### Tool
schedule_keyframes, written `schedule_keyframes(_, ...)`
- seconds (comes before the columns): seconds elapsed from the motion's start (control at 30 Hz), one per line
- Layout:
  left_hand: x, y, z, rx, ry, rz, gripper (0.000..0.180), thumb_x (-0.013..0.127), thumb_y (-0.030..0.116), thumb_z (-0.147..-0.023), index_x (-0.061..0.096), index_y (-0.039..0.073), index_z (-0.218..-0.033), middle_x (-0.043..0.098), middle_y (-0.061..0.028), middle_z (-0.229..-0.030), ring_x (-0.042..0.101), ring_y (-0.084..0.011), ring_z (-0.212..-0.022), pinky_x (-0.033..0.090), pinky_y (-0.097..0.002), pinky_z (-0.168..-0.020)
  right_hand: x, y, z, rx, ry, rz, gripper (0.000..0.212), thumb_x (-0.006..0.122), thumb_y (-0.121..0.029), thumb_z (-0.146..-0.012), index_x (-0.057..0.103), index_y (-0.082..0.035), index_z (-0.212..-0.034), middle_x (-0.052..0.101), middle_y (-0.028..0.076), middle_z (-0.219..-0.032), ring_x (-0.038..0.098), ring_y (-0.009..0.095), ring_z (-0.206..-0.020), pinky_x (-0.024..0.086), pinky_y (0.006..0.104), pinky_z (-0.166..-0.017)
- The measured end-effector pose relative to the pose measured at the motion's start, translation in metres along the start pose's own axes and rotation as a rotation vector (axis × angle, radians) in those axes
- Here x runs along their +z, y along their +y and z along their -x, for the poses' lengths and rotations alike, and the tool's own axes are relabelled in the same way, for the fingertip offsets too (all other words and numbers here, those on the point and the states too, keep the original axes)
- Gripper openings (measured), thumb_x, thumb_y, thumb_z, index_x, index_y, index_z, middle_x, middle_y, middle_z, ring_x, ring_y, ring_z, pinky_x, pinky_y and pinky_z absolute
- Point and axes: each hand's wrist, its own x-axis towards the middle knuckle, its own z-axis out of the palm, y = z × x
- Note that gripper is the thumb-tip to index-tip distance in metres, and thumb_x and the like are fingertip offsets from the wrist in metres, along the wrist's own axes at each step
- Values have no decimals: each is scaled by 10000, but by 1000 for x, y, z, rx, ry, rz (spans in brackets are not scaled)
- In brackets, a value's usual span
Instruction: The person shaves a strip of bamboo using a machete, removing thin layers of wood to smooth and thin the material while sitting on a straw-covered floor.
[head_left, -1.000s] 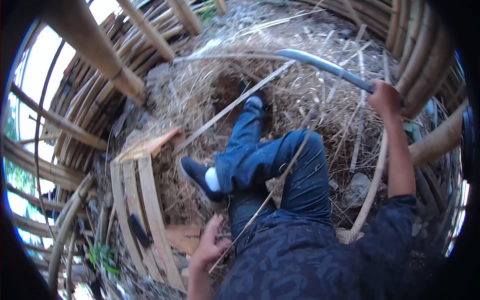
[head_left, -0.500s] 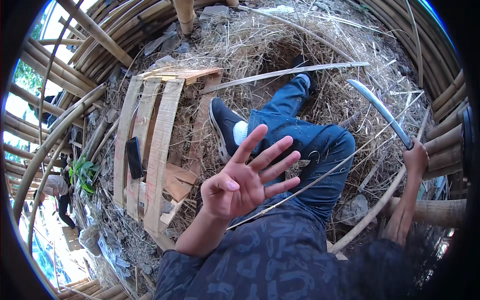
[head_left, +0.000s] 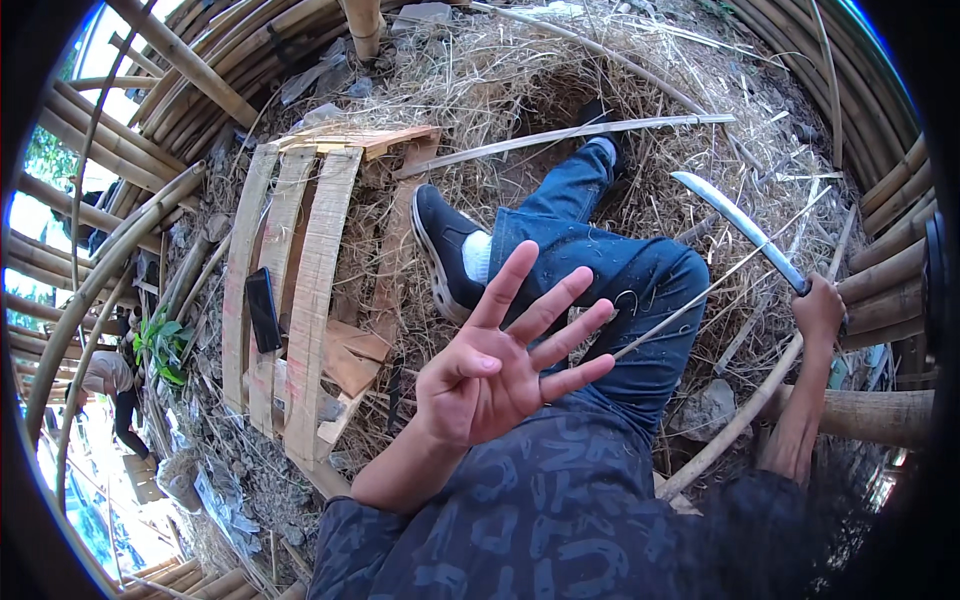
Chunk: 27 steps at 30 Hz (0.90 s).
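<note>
My left hand (head_left: 505,355) is raised in front of my torso, palm toward me and holding nothing. Its four fingers are spread, and the thumb bends in over the palm. Out to the right, my right hand (head_left: 818,305) is wrapped round the grip of a curved machete (head_left: 738,222), hiding the handle. The bare silver blade points up and left above the straw. A thin bamboo strip (head_left: 670,322) slants across my jeans (head_left: 640,275) and passes under the blade; behind my left hand its lower end is hidden.
A slatted wooden crate (head_left: 318,290) lies to the left with a dark phone (head_left: 264,310) on it. Dry straw (head_left: 460,95) surrounds my shoes. A flat bamboo slat (head_left: 570,137) crosses beyond them. Thick bamboo poles (head_left: 865,418) stand at the right; another person (head_left: 120,385) is far left.
My left hand has shifted slightly right, still spread. My right hand and the machete have moved a little left, the blade tip coming lower.
</note>
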Motion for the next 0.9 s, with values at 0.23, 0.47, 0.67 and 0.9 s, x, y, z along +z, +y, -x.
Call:
schedule_keyframes(0.23,-35,2,5,-36,-16,-63,574,375,30,-973,229,174,-1509,217,-240,-1534,266,-403,-1403,328,-542,-1119,4,-5,4,-45,-40,28,220,705,-208,-717,662,-82,-893,672,173,-854,649,370,-866,509,486,-769)
schedule_keyframes(0.47,5,-11,-3,41,91,-33,1024,439,-193,-739,45,316,-1536,54,-194,-1585,86,-394,-1457,193,-608,-1140,3,-13,11,-114,-52,3,177,653,-176,-729,666,-86,-880,672,181,-853,645,379,-857,506,491,-766)
schedule_keyframes(0.67,18,-10,1,18,88,-50,1079,440,-207,-720,-29,327,-1531,-3,-189,-1590,34,-395,-1461,156,-607,-1145,8,-14,13,-132,-34,3,172,628,-152,-719,670,-76,-868,673,170,-841,647,358,-849,505,475,-764)
schedule_keyframes(0.9,17,-12,1,26,99,-3,1007,356,-205,-750,15,329,-1533,-67,-235,-1571,0,-420,-1448,177,-637,-1123,1,-21,18,-146,-68,-9,172,624,-156,-728,670,-75,-872,673,172,-846,647,357,-862,501,470,-777)
